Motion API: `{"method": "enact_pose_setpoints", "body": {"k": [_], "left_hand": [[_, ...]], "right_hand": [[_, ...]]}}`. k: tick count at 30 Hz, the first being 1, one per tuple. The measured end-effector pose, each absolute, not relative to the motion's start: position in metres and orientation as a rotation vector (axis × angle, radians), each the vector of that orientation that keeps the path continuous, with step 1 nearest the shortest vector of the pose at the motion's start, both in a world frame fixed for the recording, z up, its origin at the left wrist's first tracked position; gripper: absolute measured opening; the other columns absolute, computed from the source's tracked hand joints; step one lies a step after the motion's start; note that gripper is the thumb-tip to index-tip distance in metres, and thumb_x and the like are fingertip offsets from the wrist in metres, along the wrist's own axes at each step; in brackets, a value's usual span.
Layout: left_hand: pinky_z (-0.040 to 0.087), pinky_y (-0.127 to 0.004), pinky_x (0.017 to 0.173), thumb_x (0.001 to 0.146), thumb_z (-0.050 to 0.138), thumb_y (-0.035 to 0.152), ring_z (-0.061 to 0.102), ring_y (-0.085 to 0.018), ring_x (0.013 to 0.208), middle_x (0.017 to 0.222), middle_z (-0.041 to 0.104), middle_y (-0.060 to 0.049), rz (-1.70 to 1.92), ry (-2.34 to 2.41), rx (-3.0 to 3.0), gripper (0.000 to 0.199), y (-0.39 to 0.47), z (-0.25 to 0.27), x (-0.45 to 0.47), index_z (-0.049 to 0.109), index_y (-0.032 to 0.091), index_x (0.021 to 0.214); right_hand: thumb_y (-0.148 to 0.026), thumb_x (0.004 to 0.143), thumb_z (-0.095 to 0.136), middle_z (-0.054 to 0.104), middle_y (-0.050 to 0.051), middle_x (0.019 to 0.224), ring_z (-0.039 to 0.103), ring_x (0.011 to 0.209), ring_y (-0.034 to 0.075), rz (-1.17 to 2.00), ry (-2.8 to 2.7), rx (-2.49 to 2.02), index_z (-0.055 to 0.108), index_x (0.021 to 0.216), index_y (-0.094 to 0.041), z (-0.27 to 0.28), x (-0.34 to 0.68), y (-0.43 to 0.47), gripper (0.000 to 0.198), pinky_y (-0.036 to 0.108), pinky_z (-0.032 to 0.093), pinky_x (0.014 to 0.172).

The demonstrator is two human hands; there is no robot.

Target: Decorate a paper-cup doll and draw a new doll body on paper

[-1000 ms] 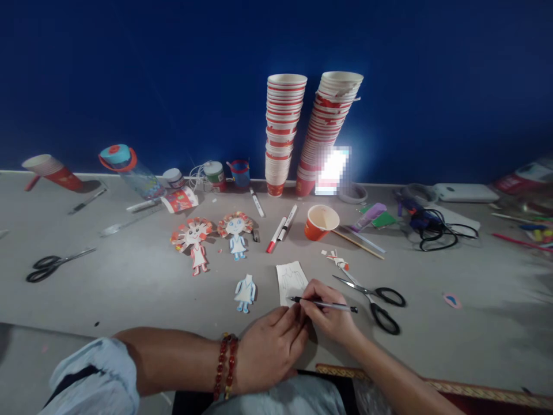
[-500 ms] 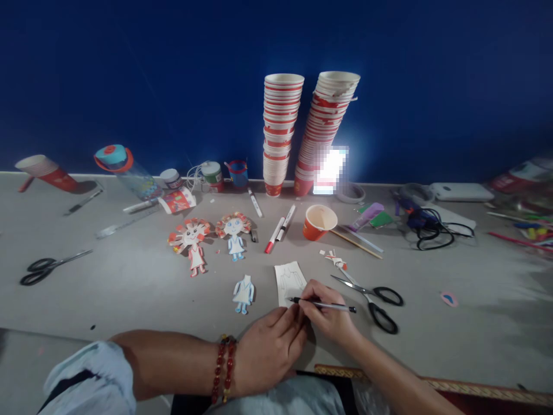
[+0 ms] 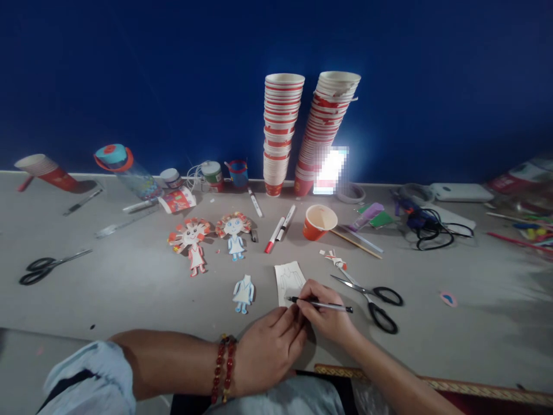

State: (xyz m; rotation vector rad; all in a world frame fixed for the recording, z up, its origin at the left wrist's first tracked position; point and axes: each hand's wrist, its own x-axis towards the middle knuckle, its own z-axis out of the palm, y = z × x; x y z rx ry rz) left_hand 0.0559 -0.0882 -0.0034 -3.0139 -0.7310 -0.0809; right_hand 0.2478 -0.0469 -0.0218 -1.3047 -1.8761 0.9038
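My right hand is closed around a black-tipped pen with a clear barrel. The pen's point rests on a small white piece of paper that bears a thin outline of a figure's body. My left hand lies flat at the lower edge of the paper, fingers stretched out and their tips beside my right hand. To the left is a cut-out paper body edged in blue. Beyond it lie a paper doll in red and a paper doll in blue. Scissors lie open at the right.
Two tall paper cup stacks stand at the back, near a bright pixelated patch. One orange cup sits before them, beside markers. More scissors and a bottle are at left; a black cable lies at right.
The pen and my right hand have shifted slightly left over the paper. My left hand has stayed in place.
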Motion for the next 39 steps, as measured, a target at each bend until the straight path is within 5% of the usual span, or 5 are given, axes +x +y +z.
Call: {"method": "enact_pose_setpoints", "body": {"k": [39], "left_hand": [[0.020, -0.039, 0.115, 0.091, 0.057, 0.056, 0.039, -0.032, 0.137, 0.143, 0.051, -0.020, -0.060, -0.731, -3.037, 0.077, -0.0870, -0.0011, 0.0550, 0.043, 0.000, 0.142]], "right_hand": [[-0.016, 0.076, 0.051, 0.054, -0.004, 0.059, 0.051, 0.055, 0.013, 0.904, -1.888, -1.316, 0.049, 0.067, -0.022, -0.0201, 0.2470, -0.0461, 0.010, 0.024, 0.039, 0.055]]}}
